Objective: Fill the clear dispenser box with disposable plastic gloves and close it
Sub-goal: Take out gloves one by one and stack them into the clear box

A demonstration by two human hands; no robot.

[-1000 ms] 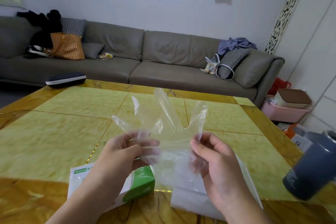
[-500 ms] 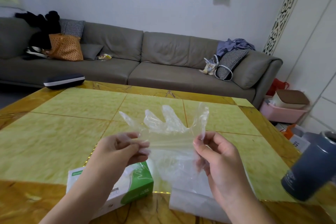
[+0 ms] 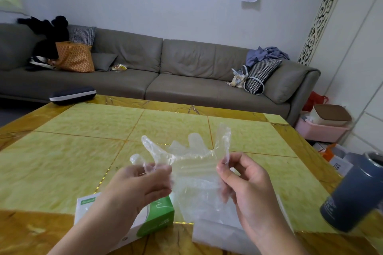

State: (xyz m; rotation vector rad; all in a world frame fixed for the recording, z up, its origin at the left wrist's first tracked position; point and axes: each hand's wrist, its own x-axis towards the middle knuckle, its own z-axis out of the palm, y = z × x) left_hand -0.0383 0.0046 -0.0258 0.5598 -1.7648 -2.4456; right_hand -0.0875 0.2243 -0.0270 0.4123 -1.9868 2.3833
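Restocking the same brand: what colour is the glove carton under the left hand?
Green and white carton, head view.

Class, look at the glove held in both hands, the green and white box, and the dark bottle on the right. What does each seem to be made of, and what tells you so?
Glove: thin clear plastic film, glossy; the table shows through and it crinkles.
Box: likely printed cardboard, smooth, with crisp folded edges.
Bottle: matt dark blue body, silvery rim; probably coated metal, though the blur leaves it open.
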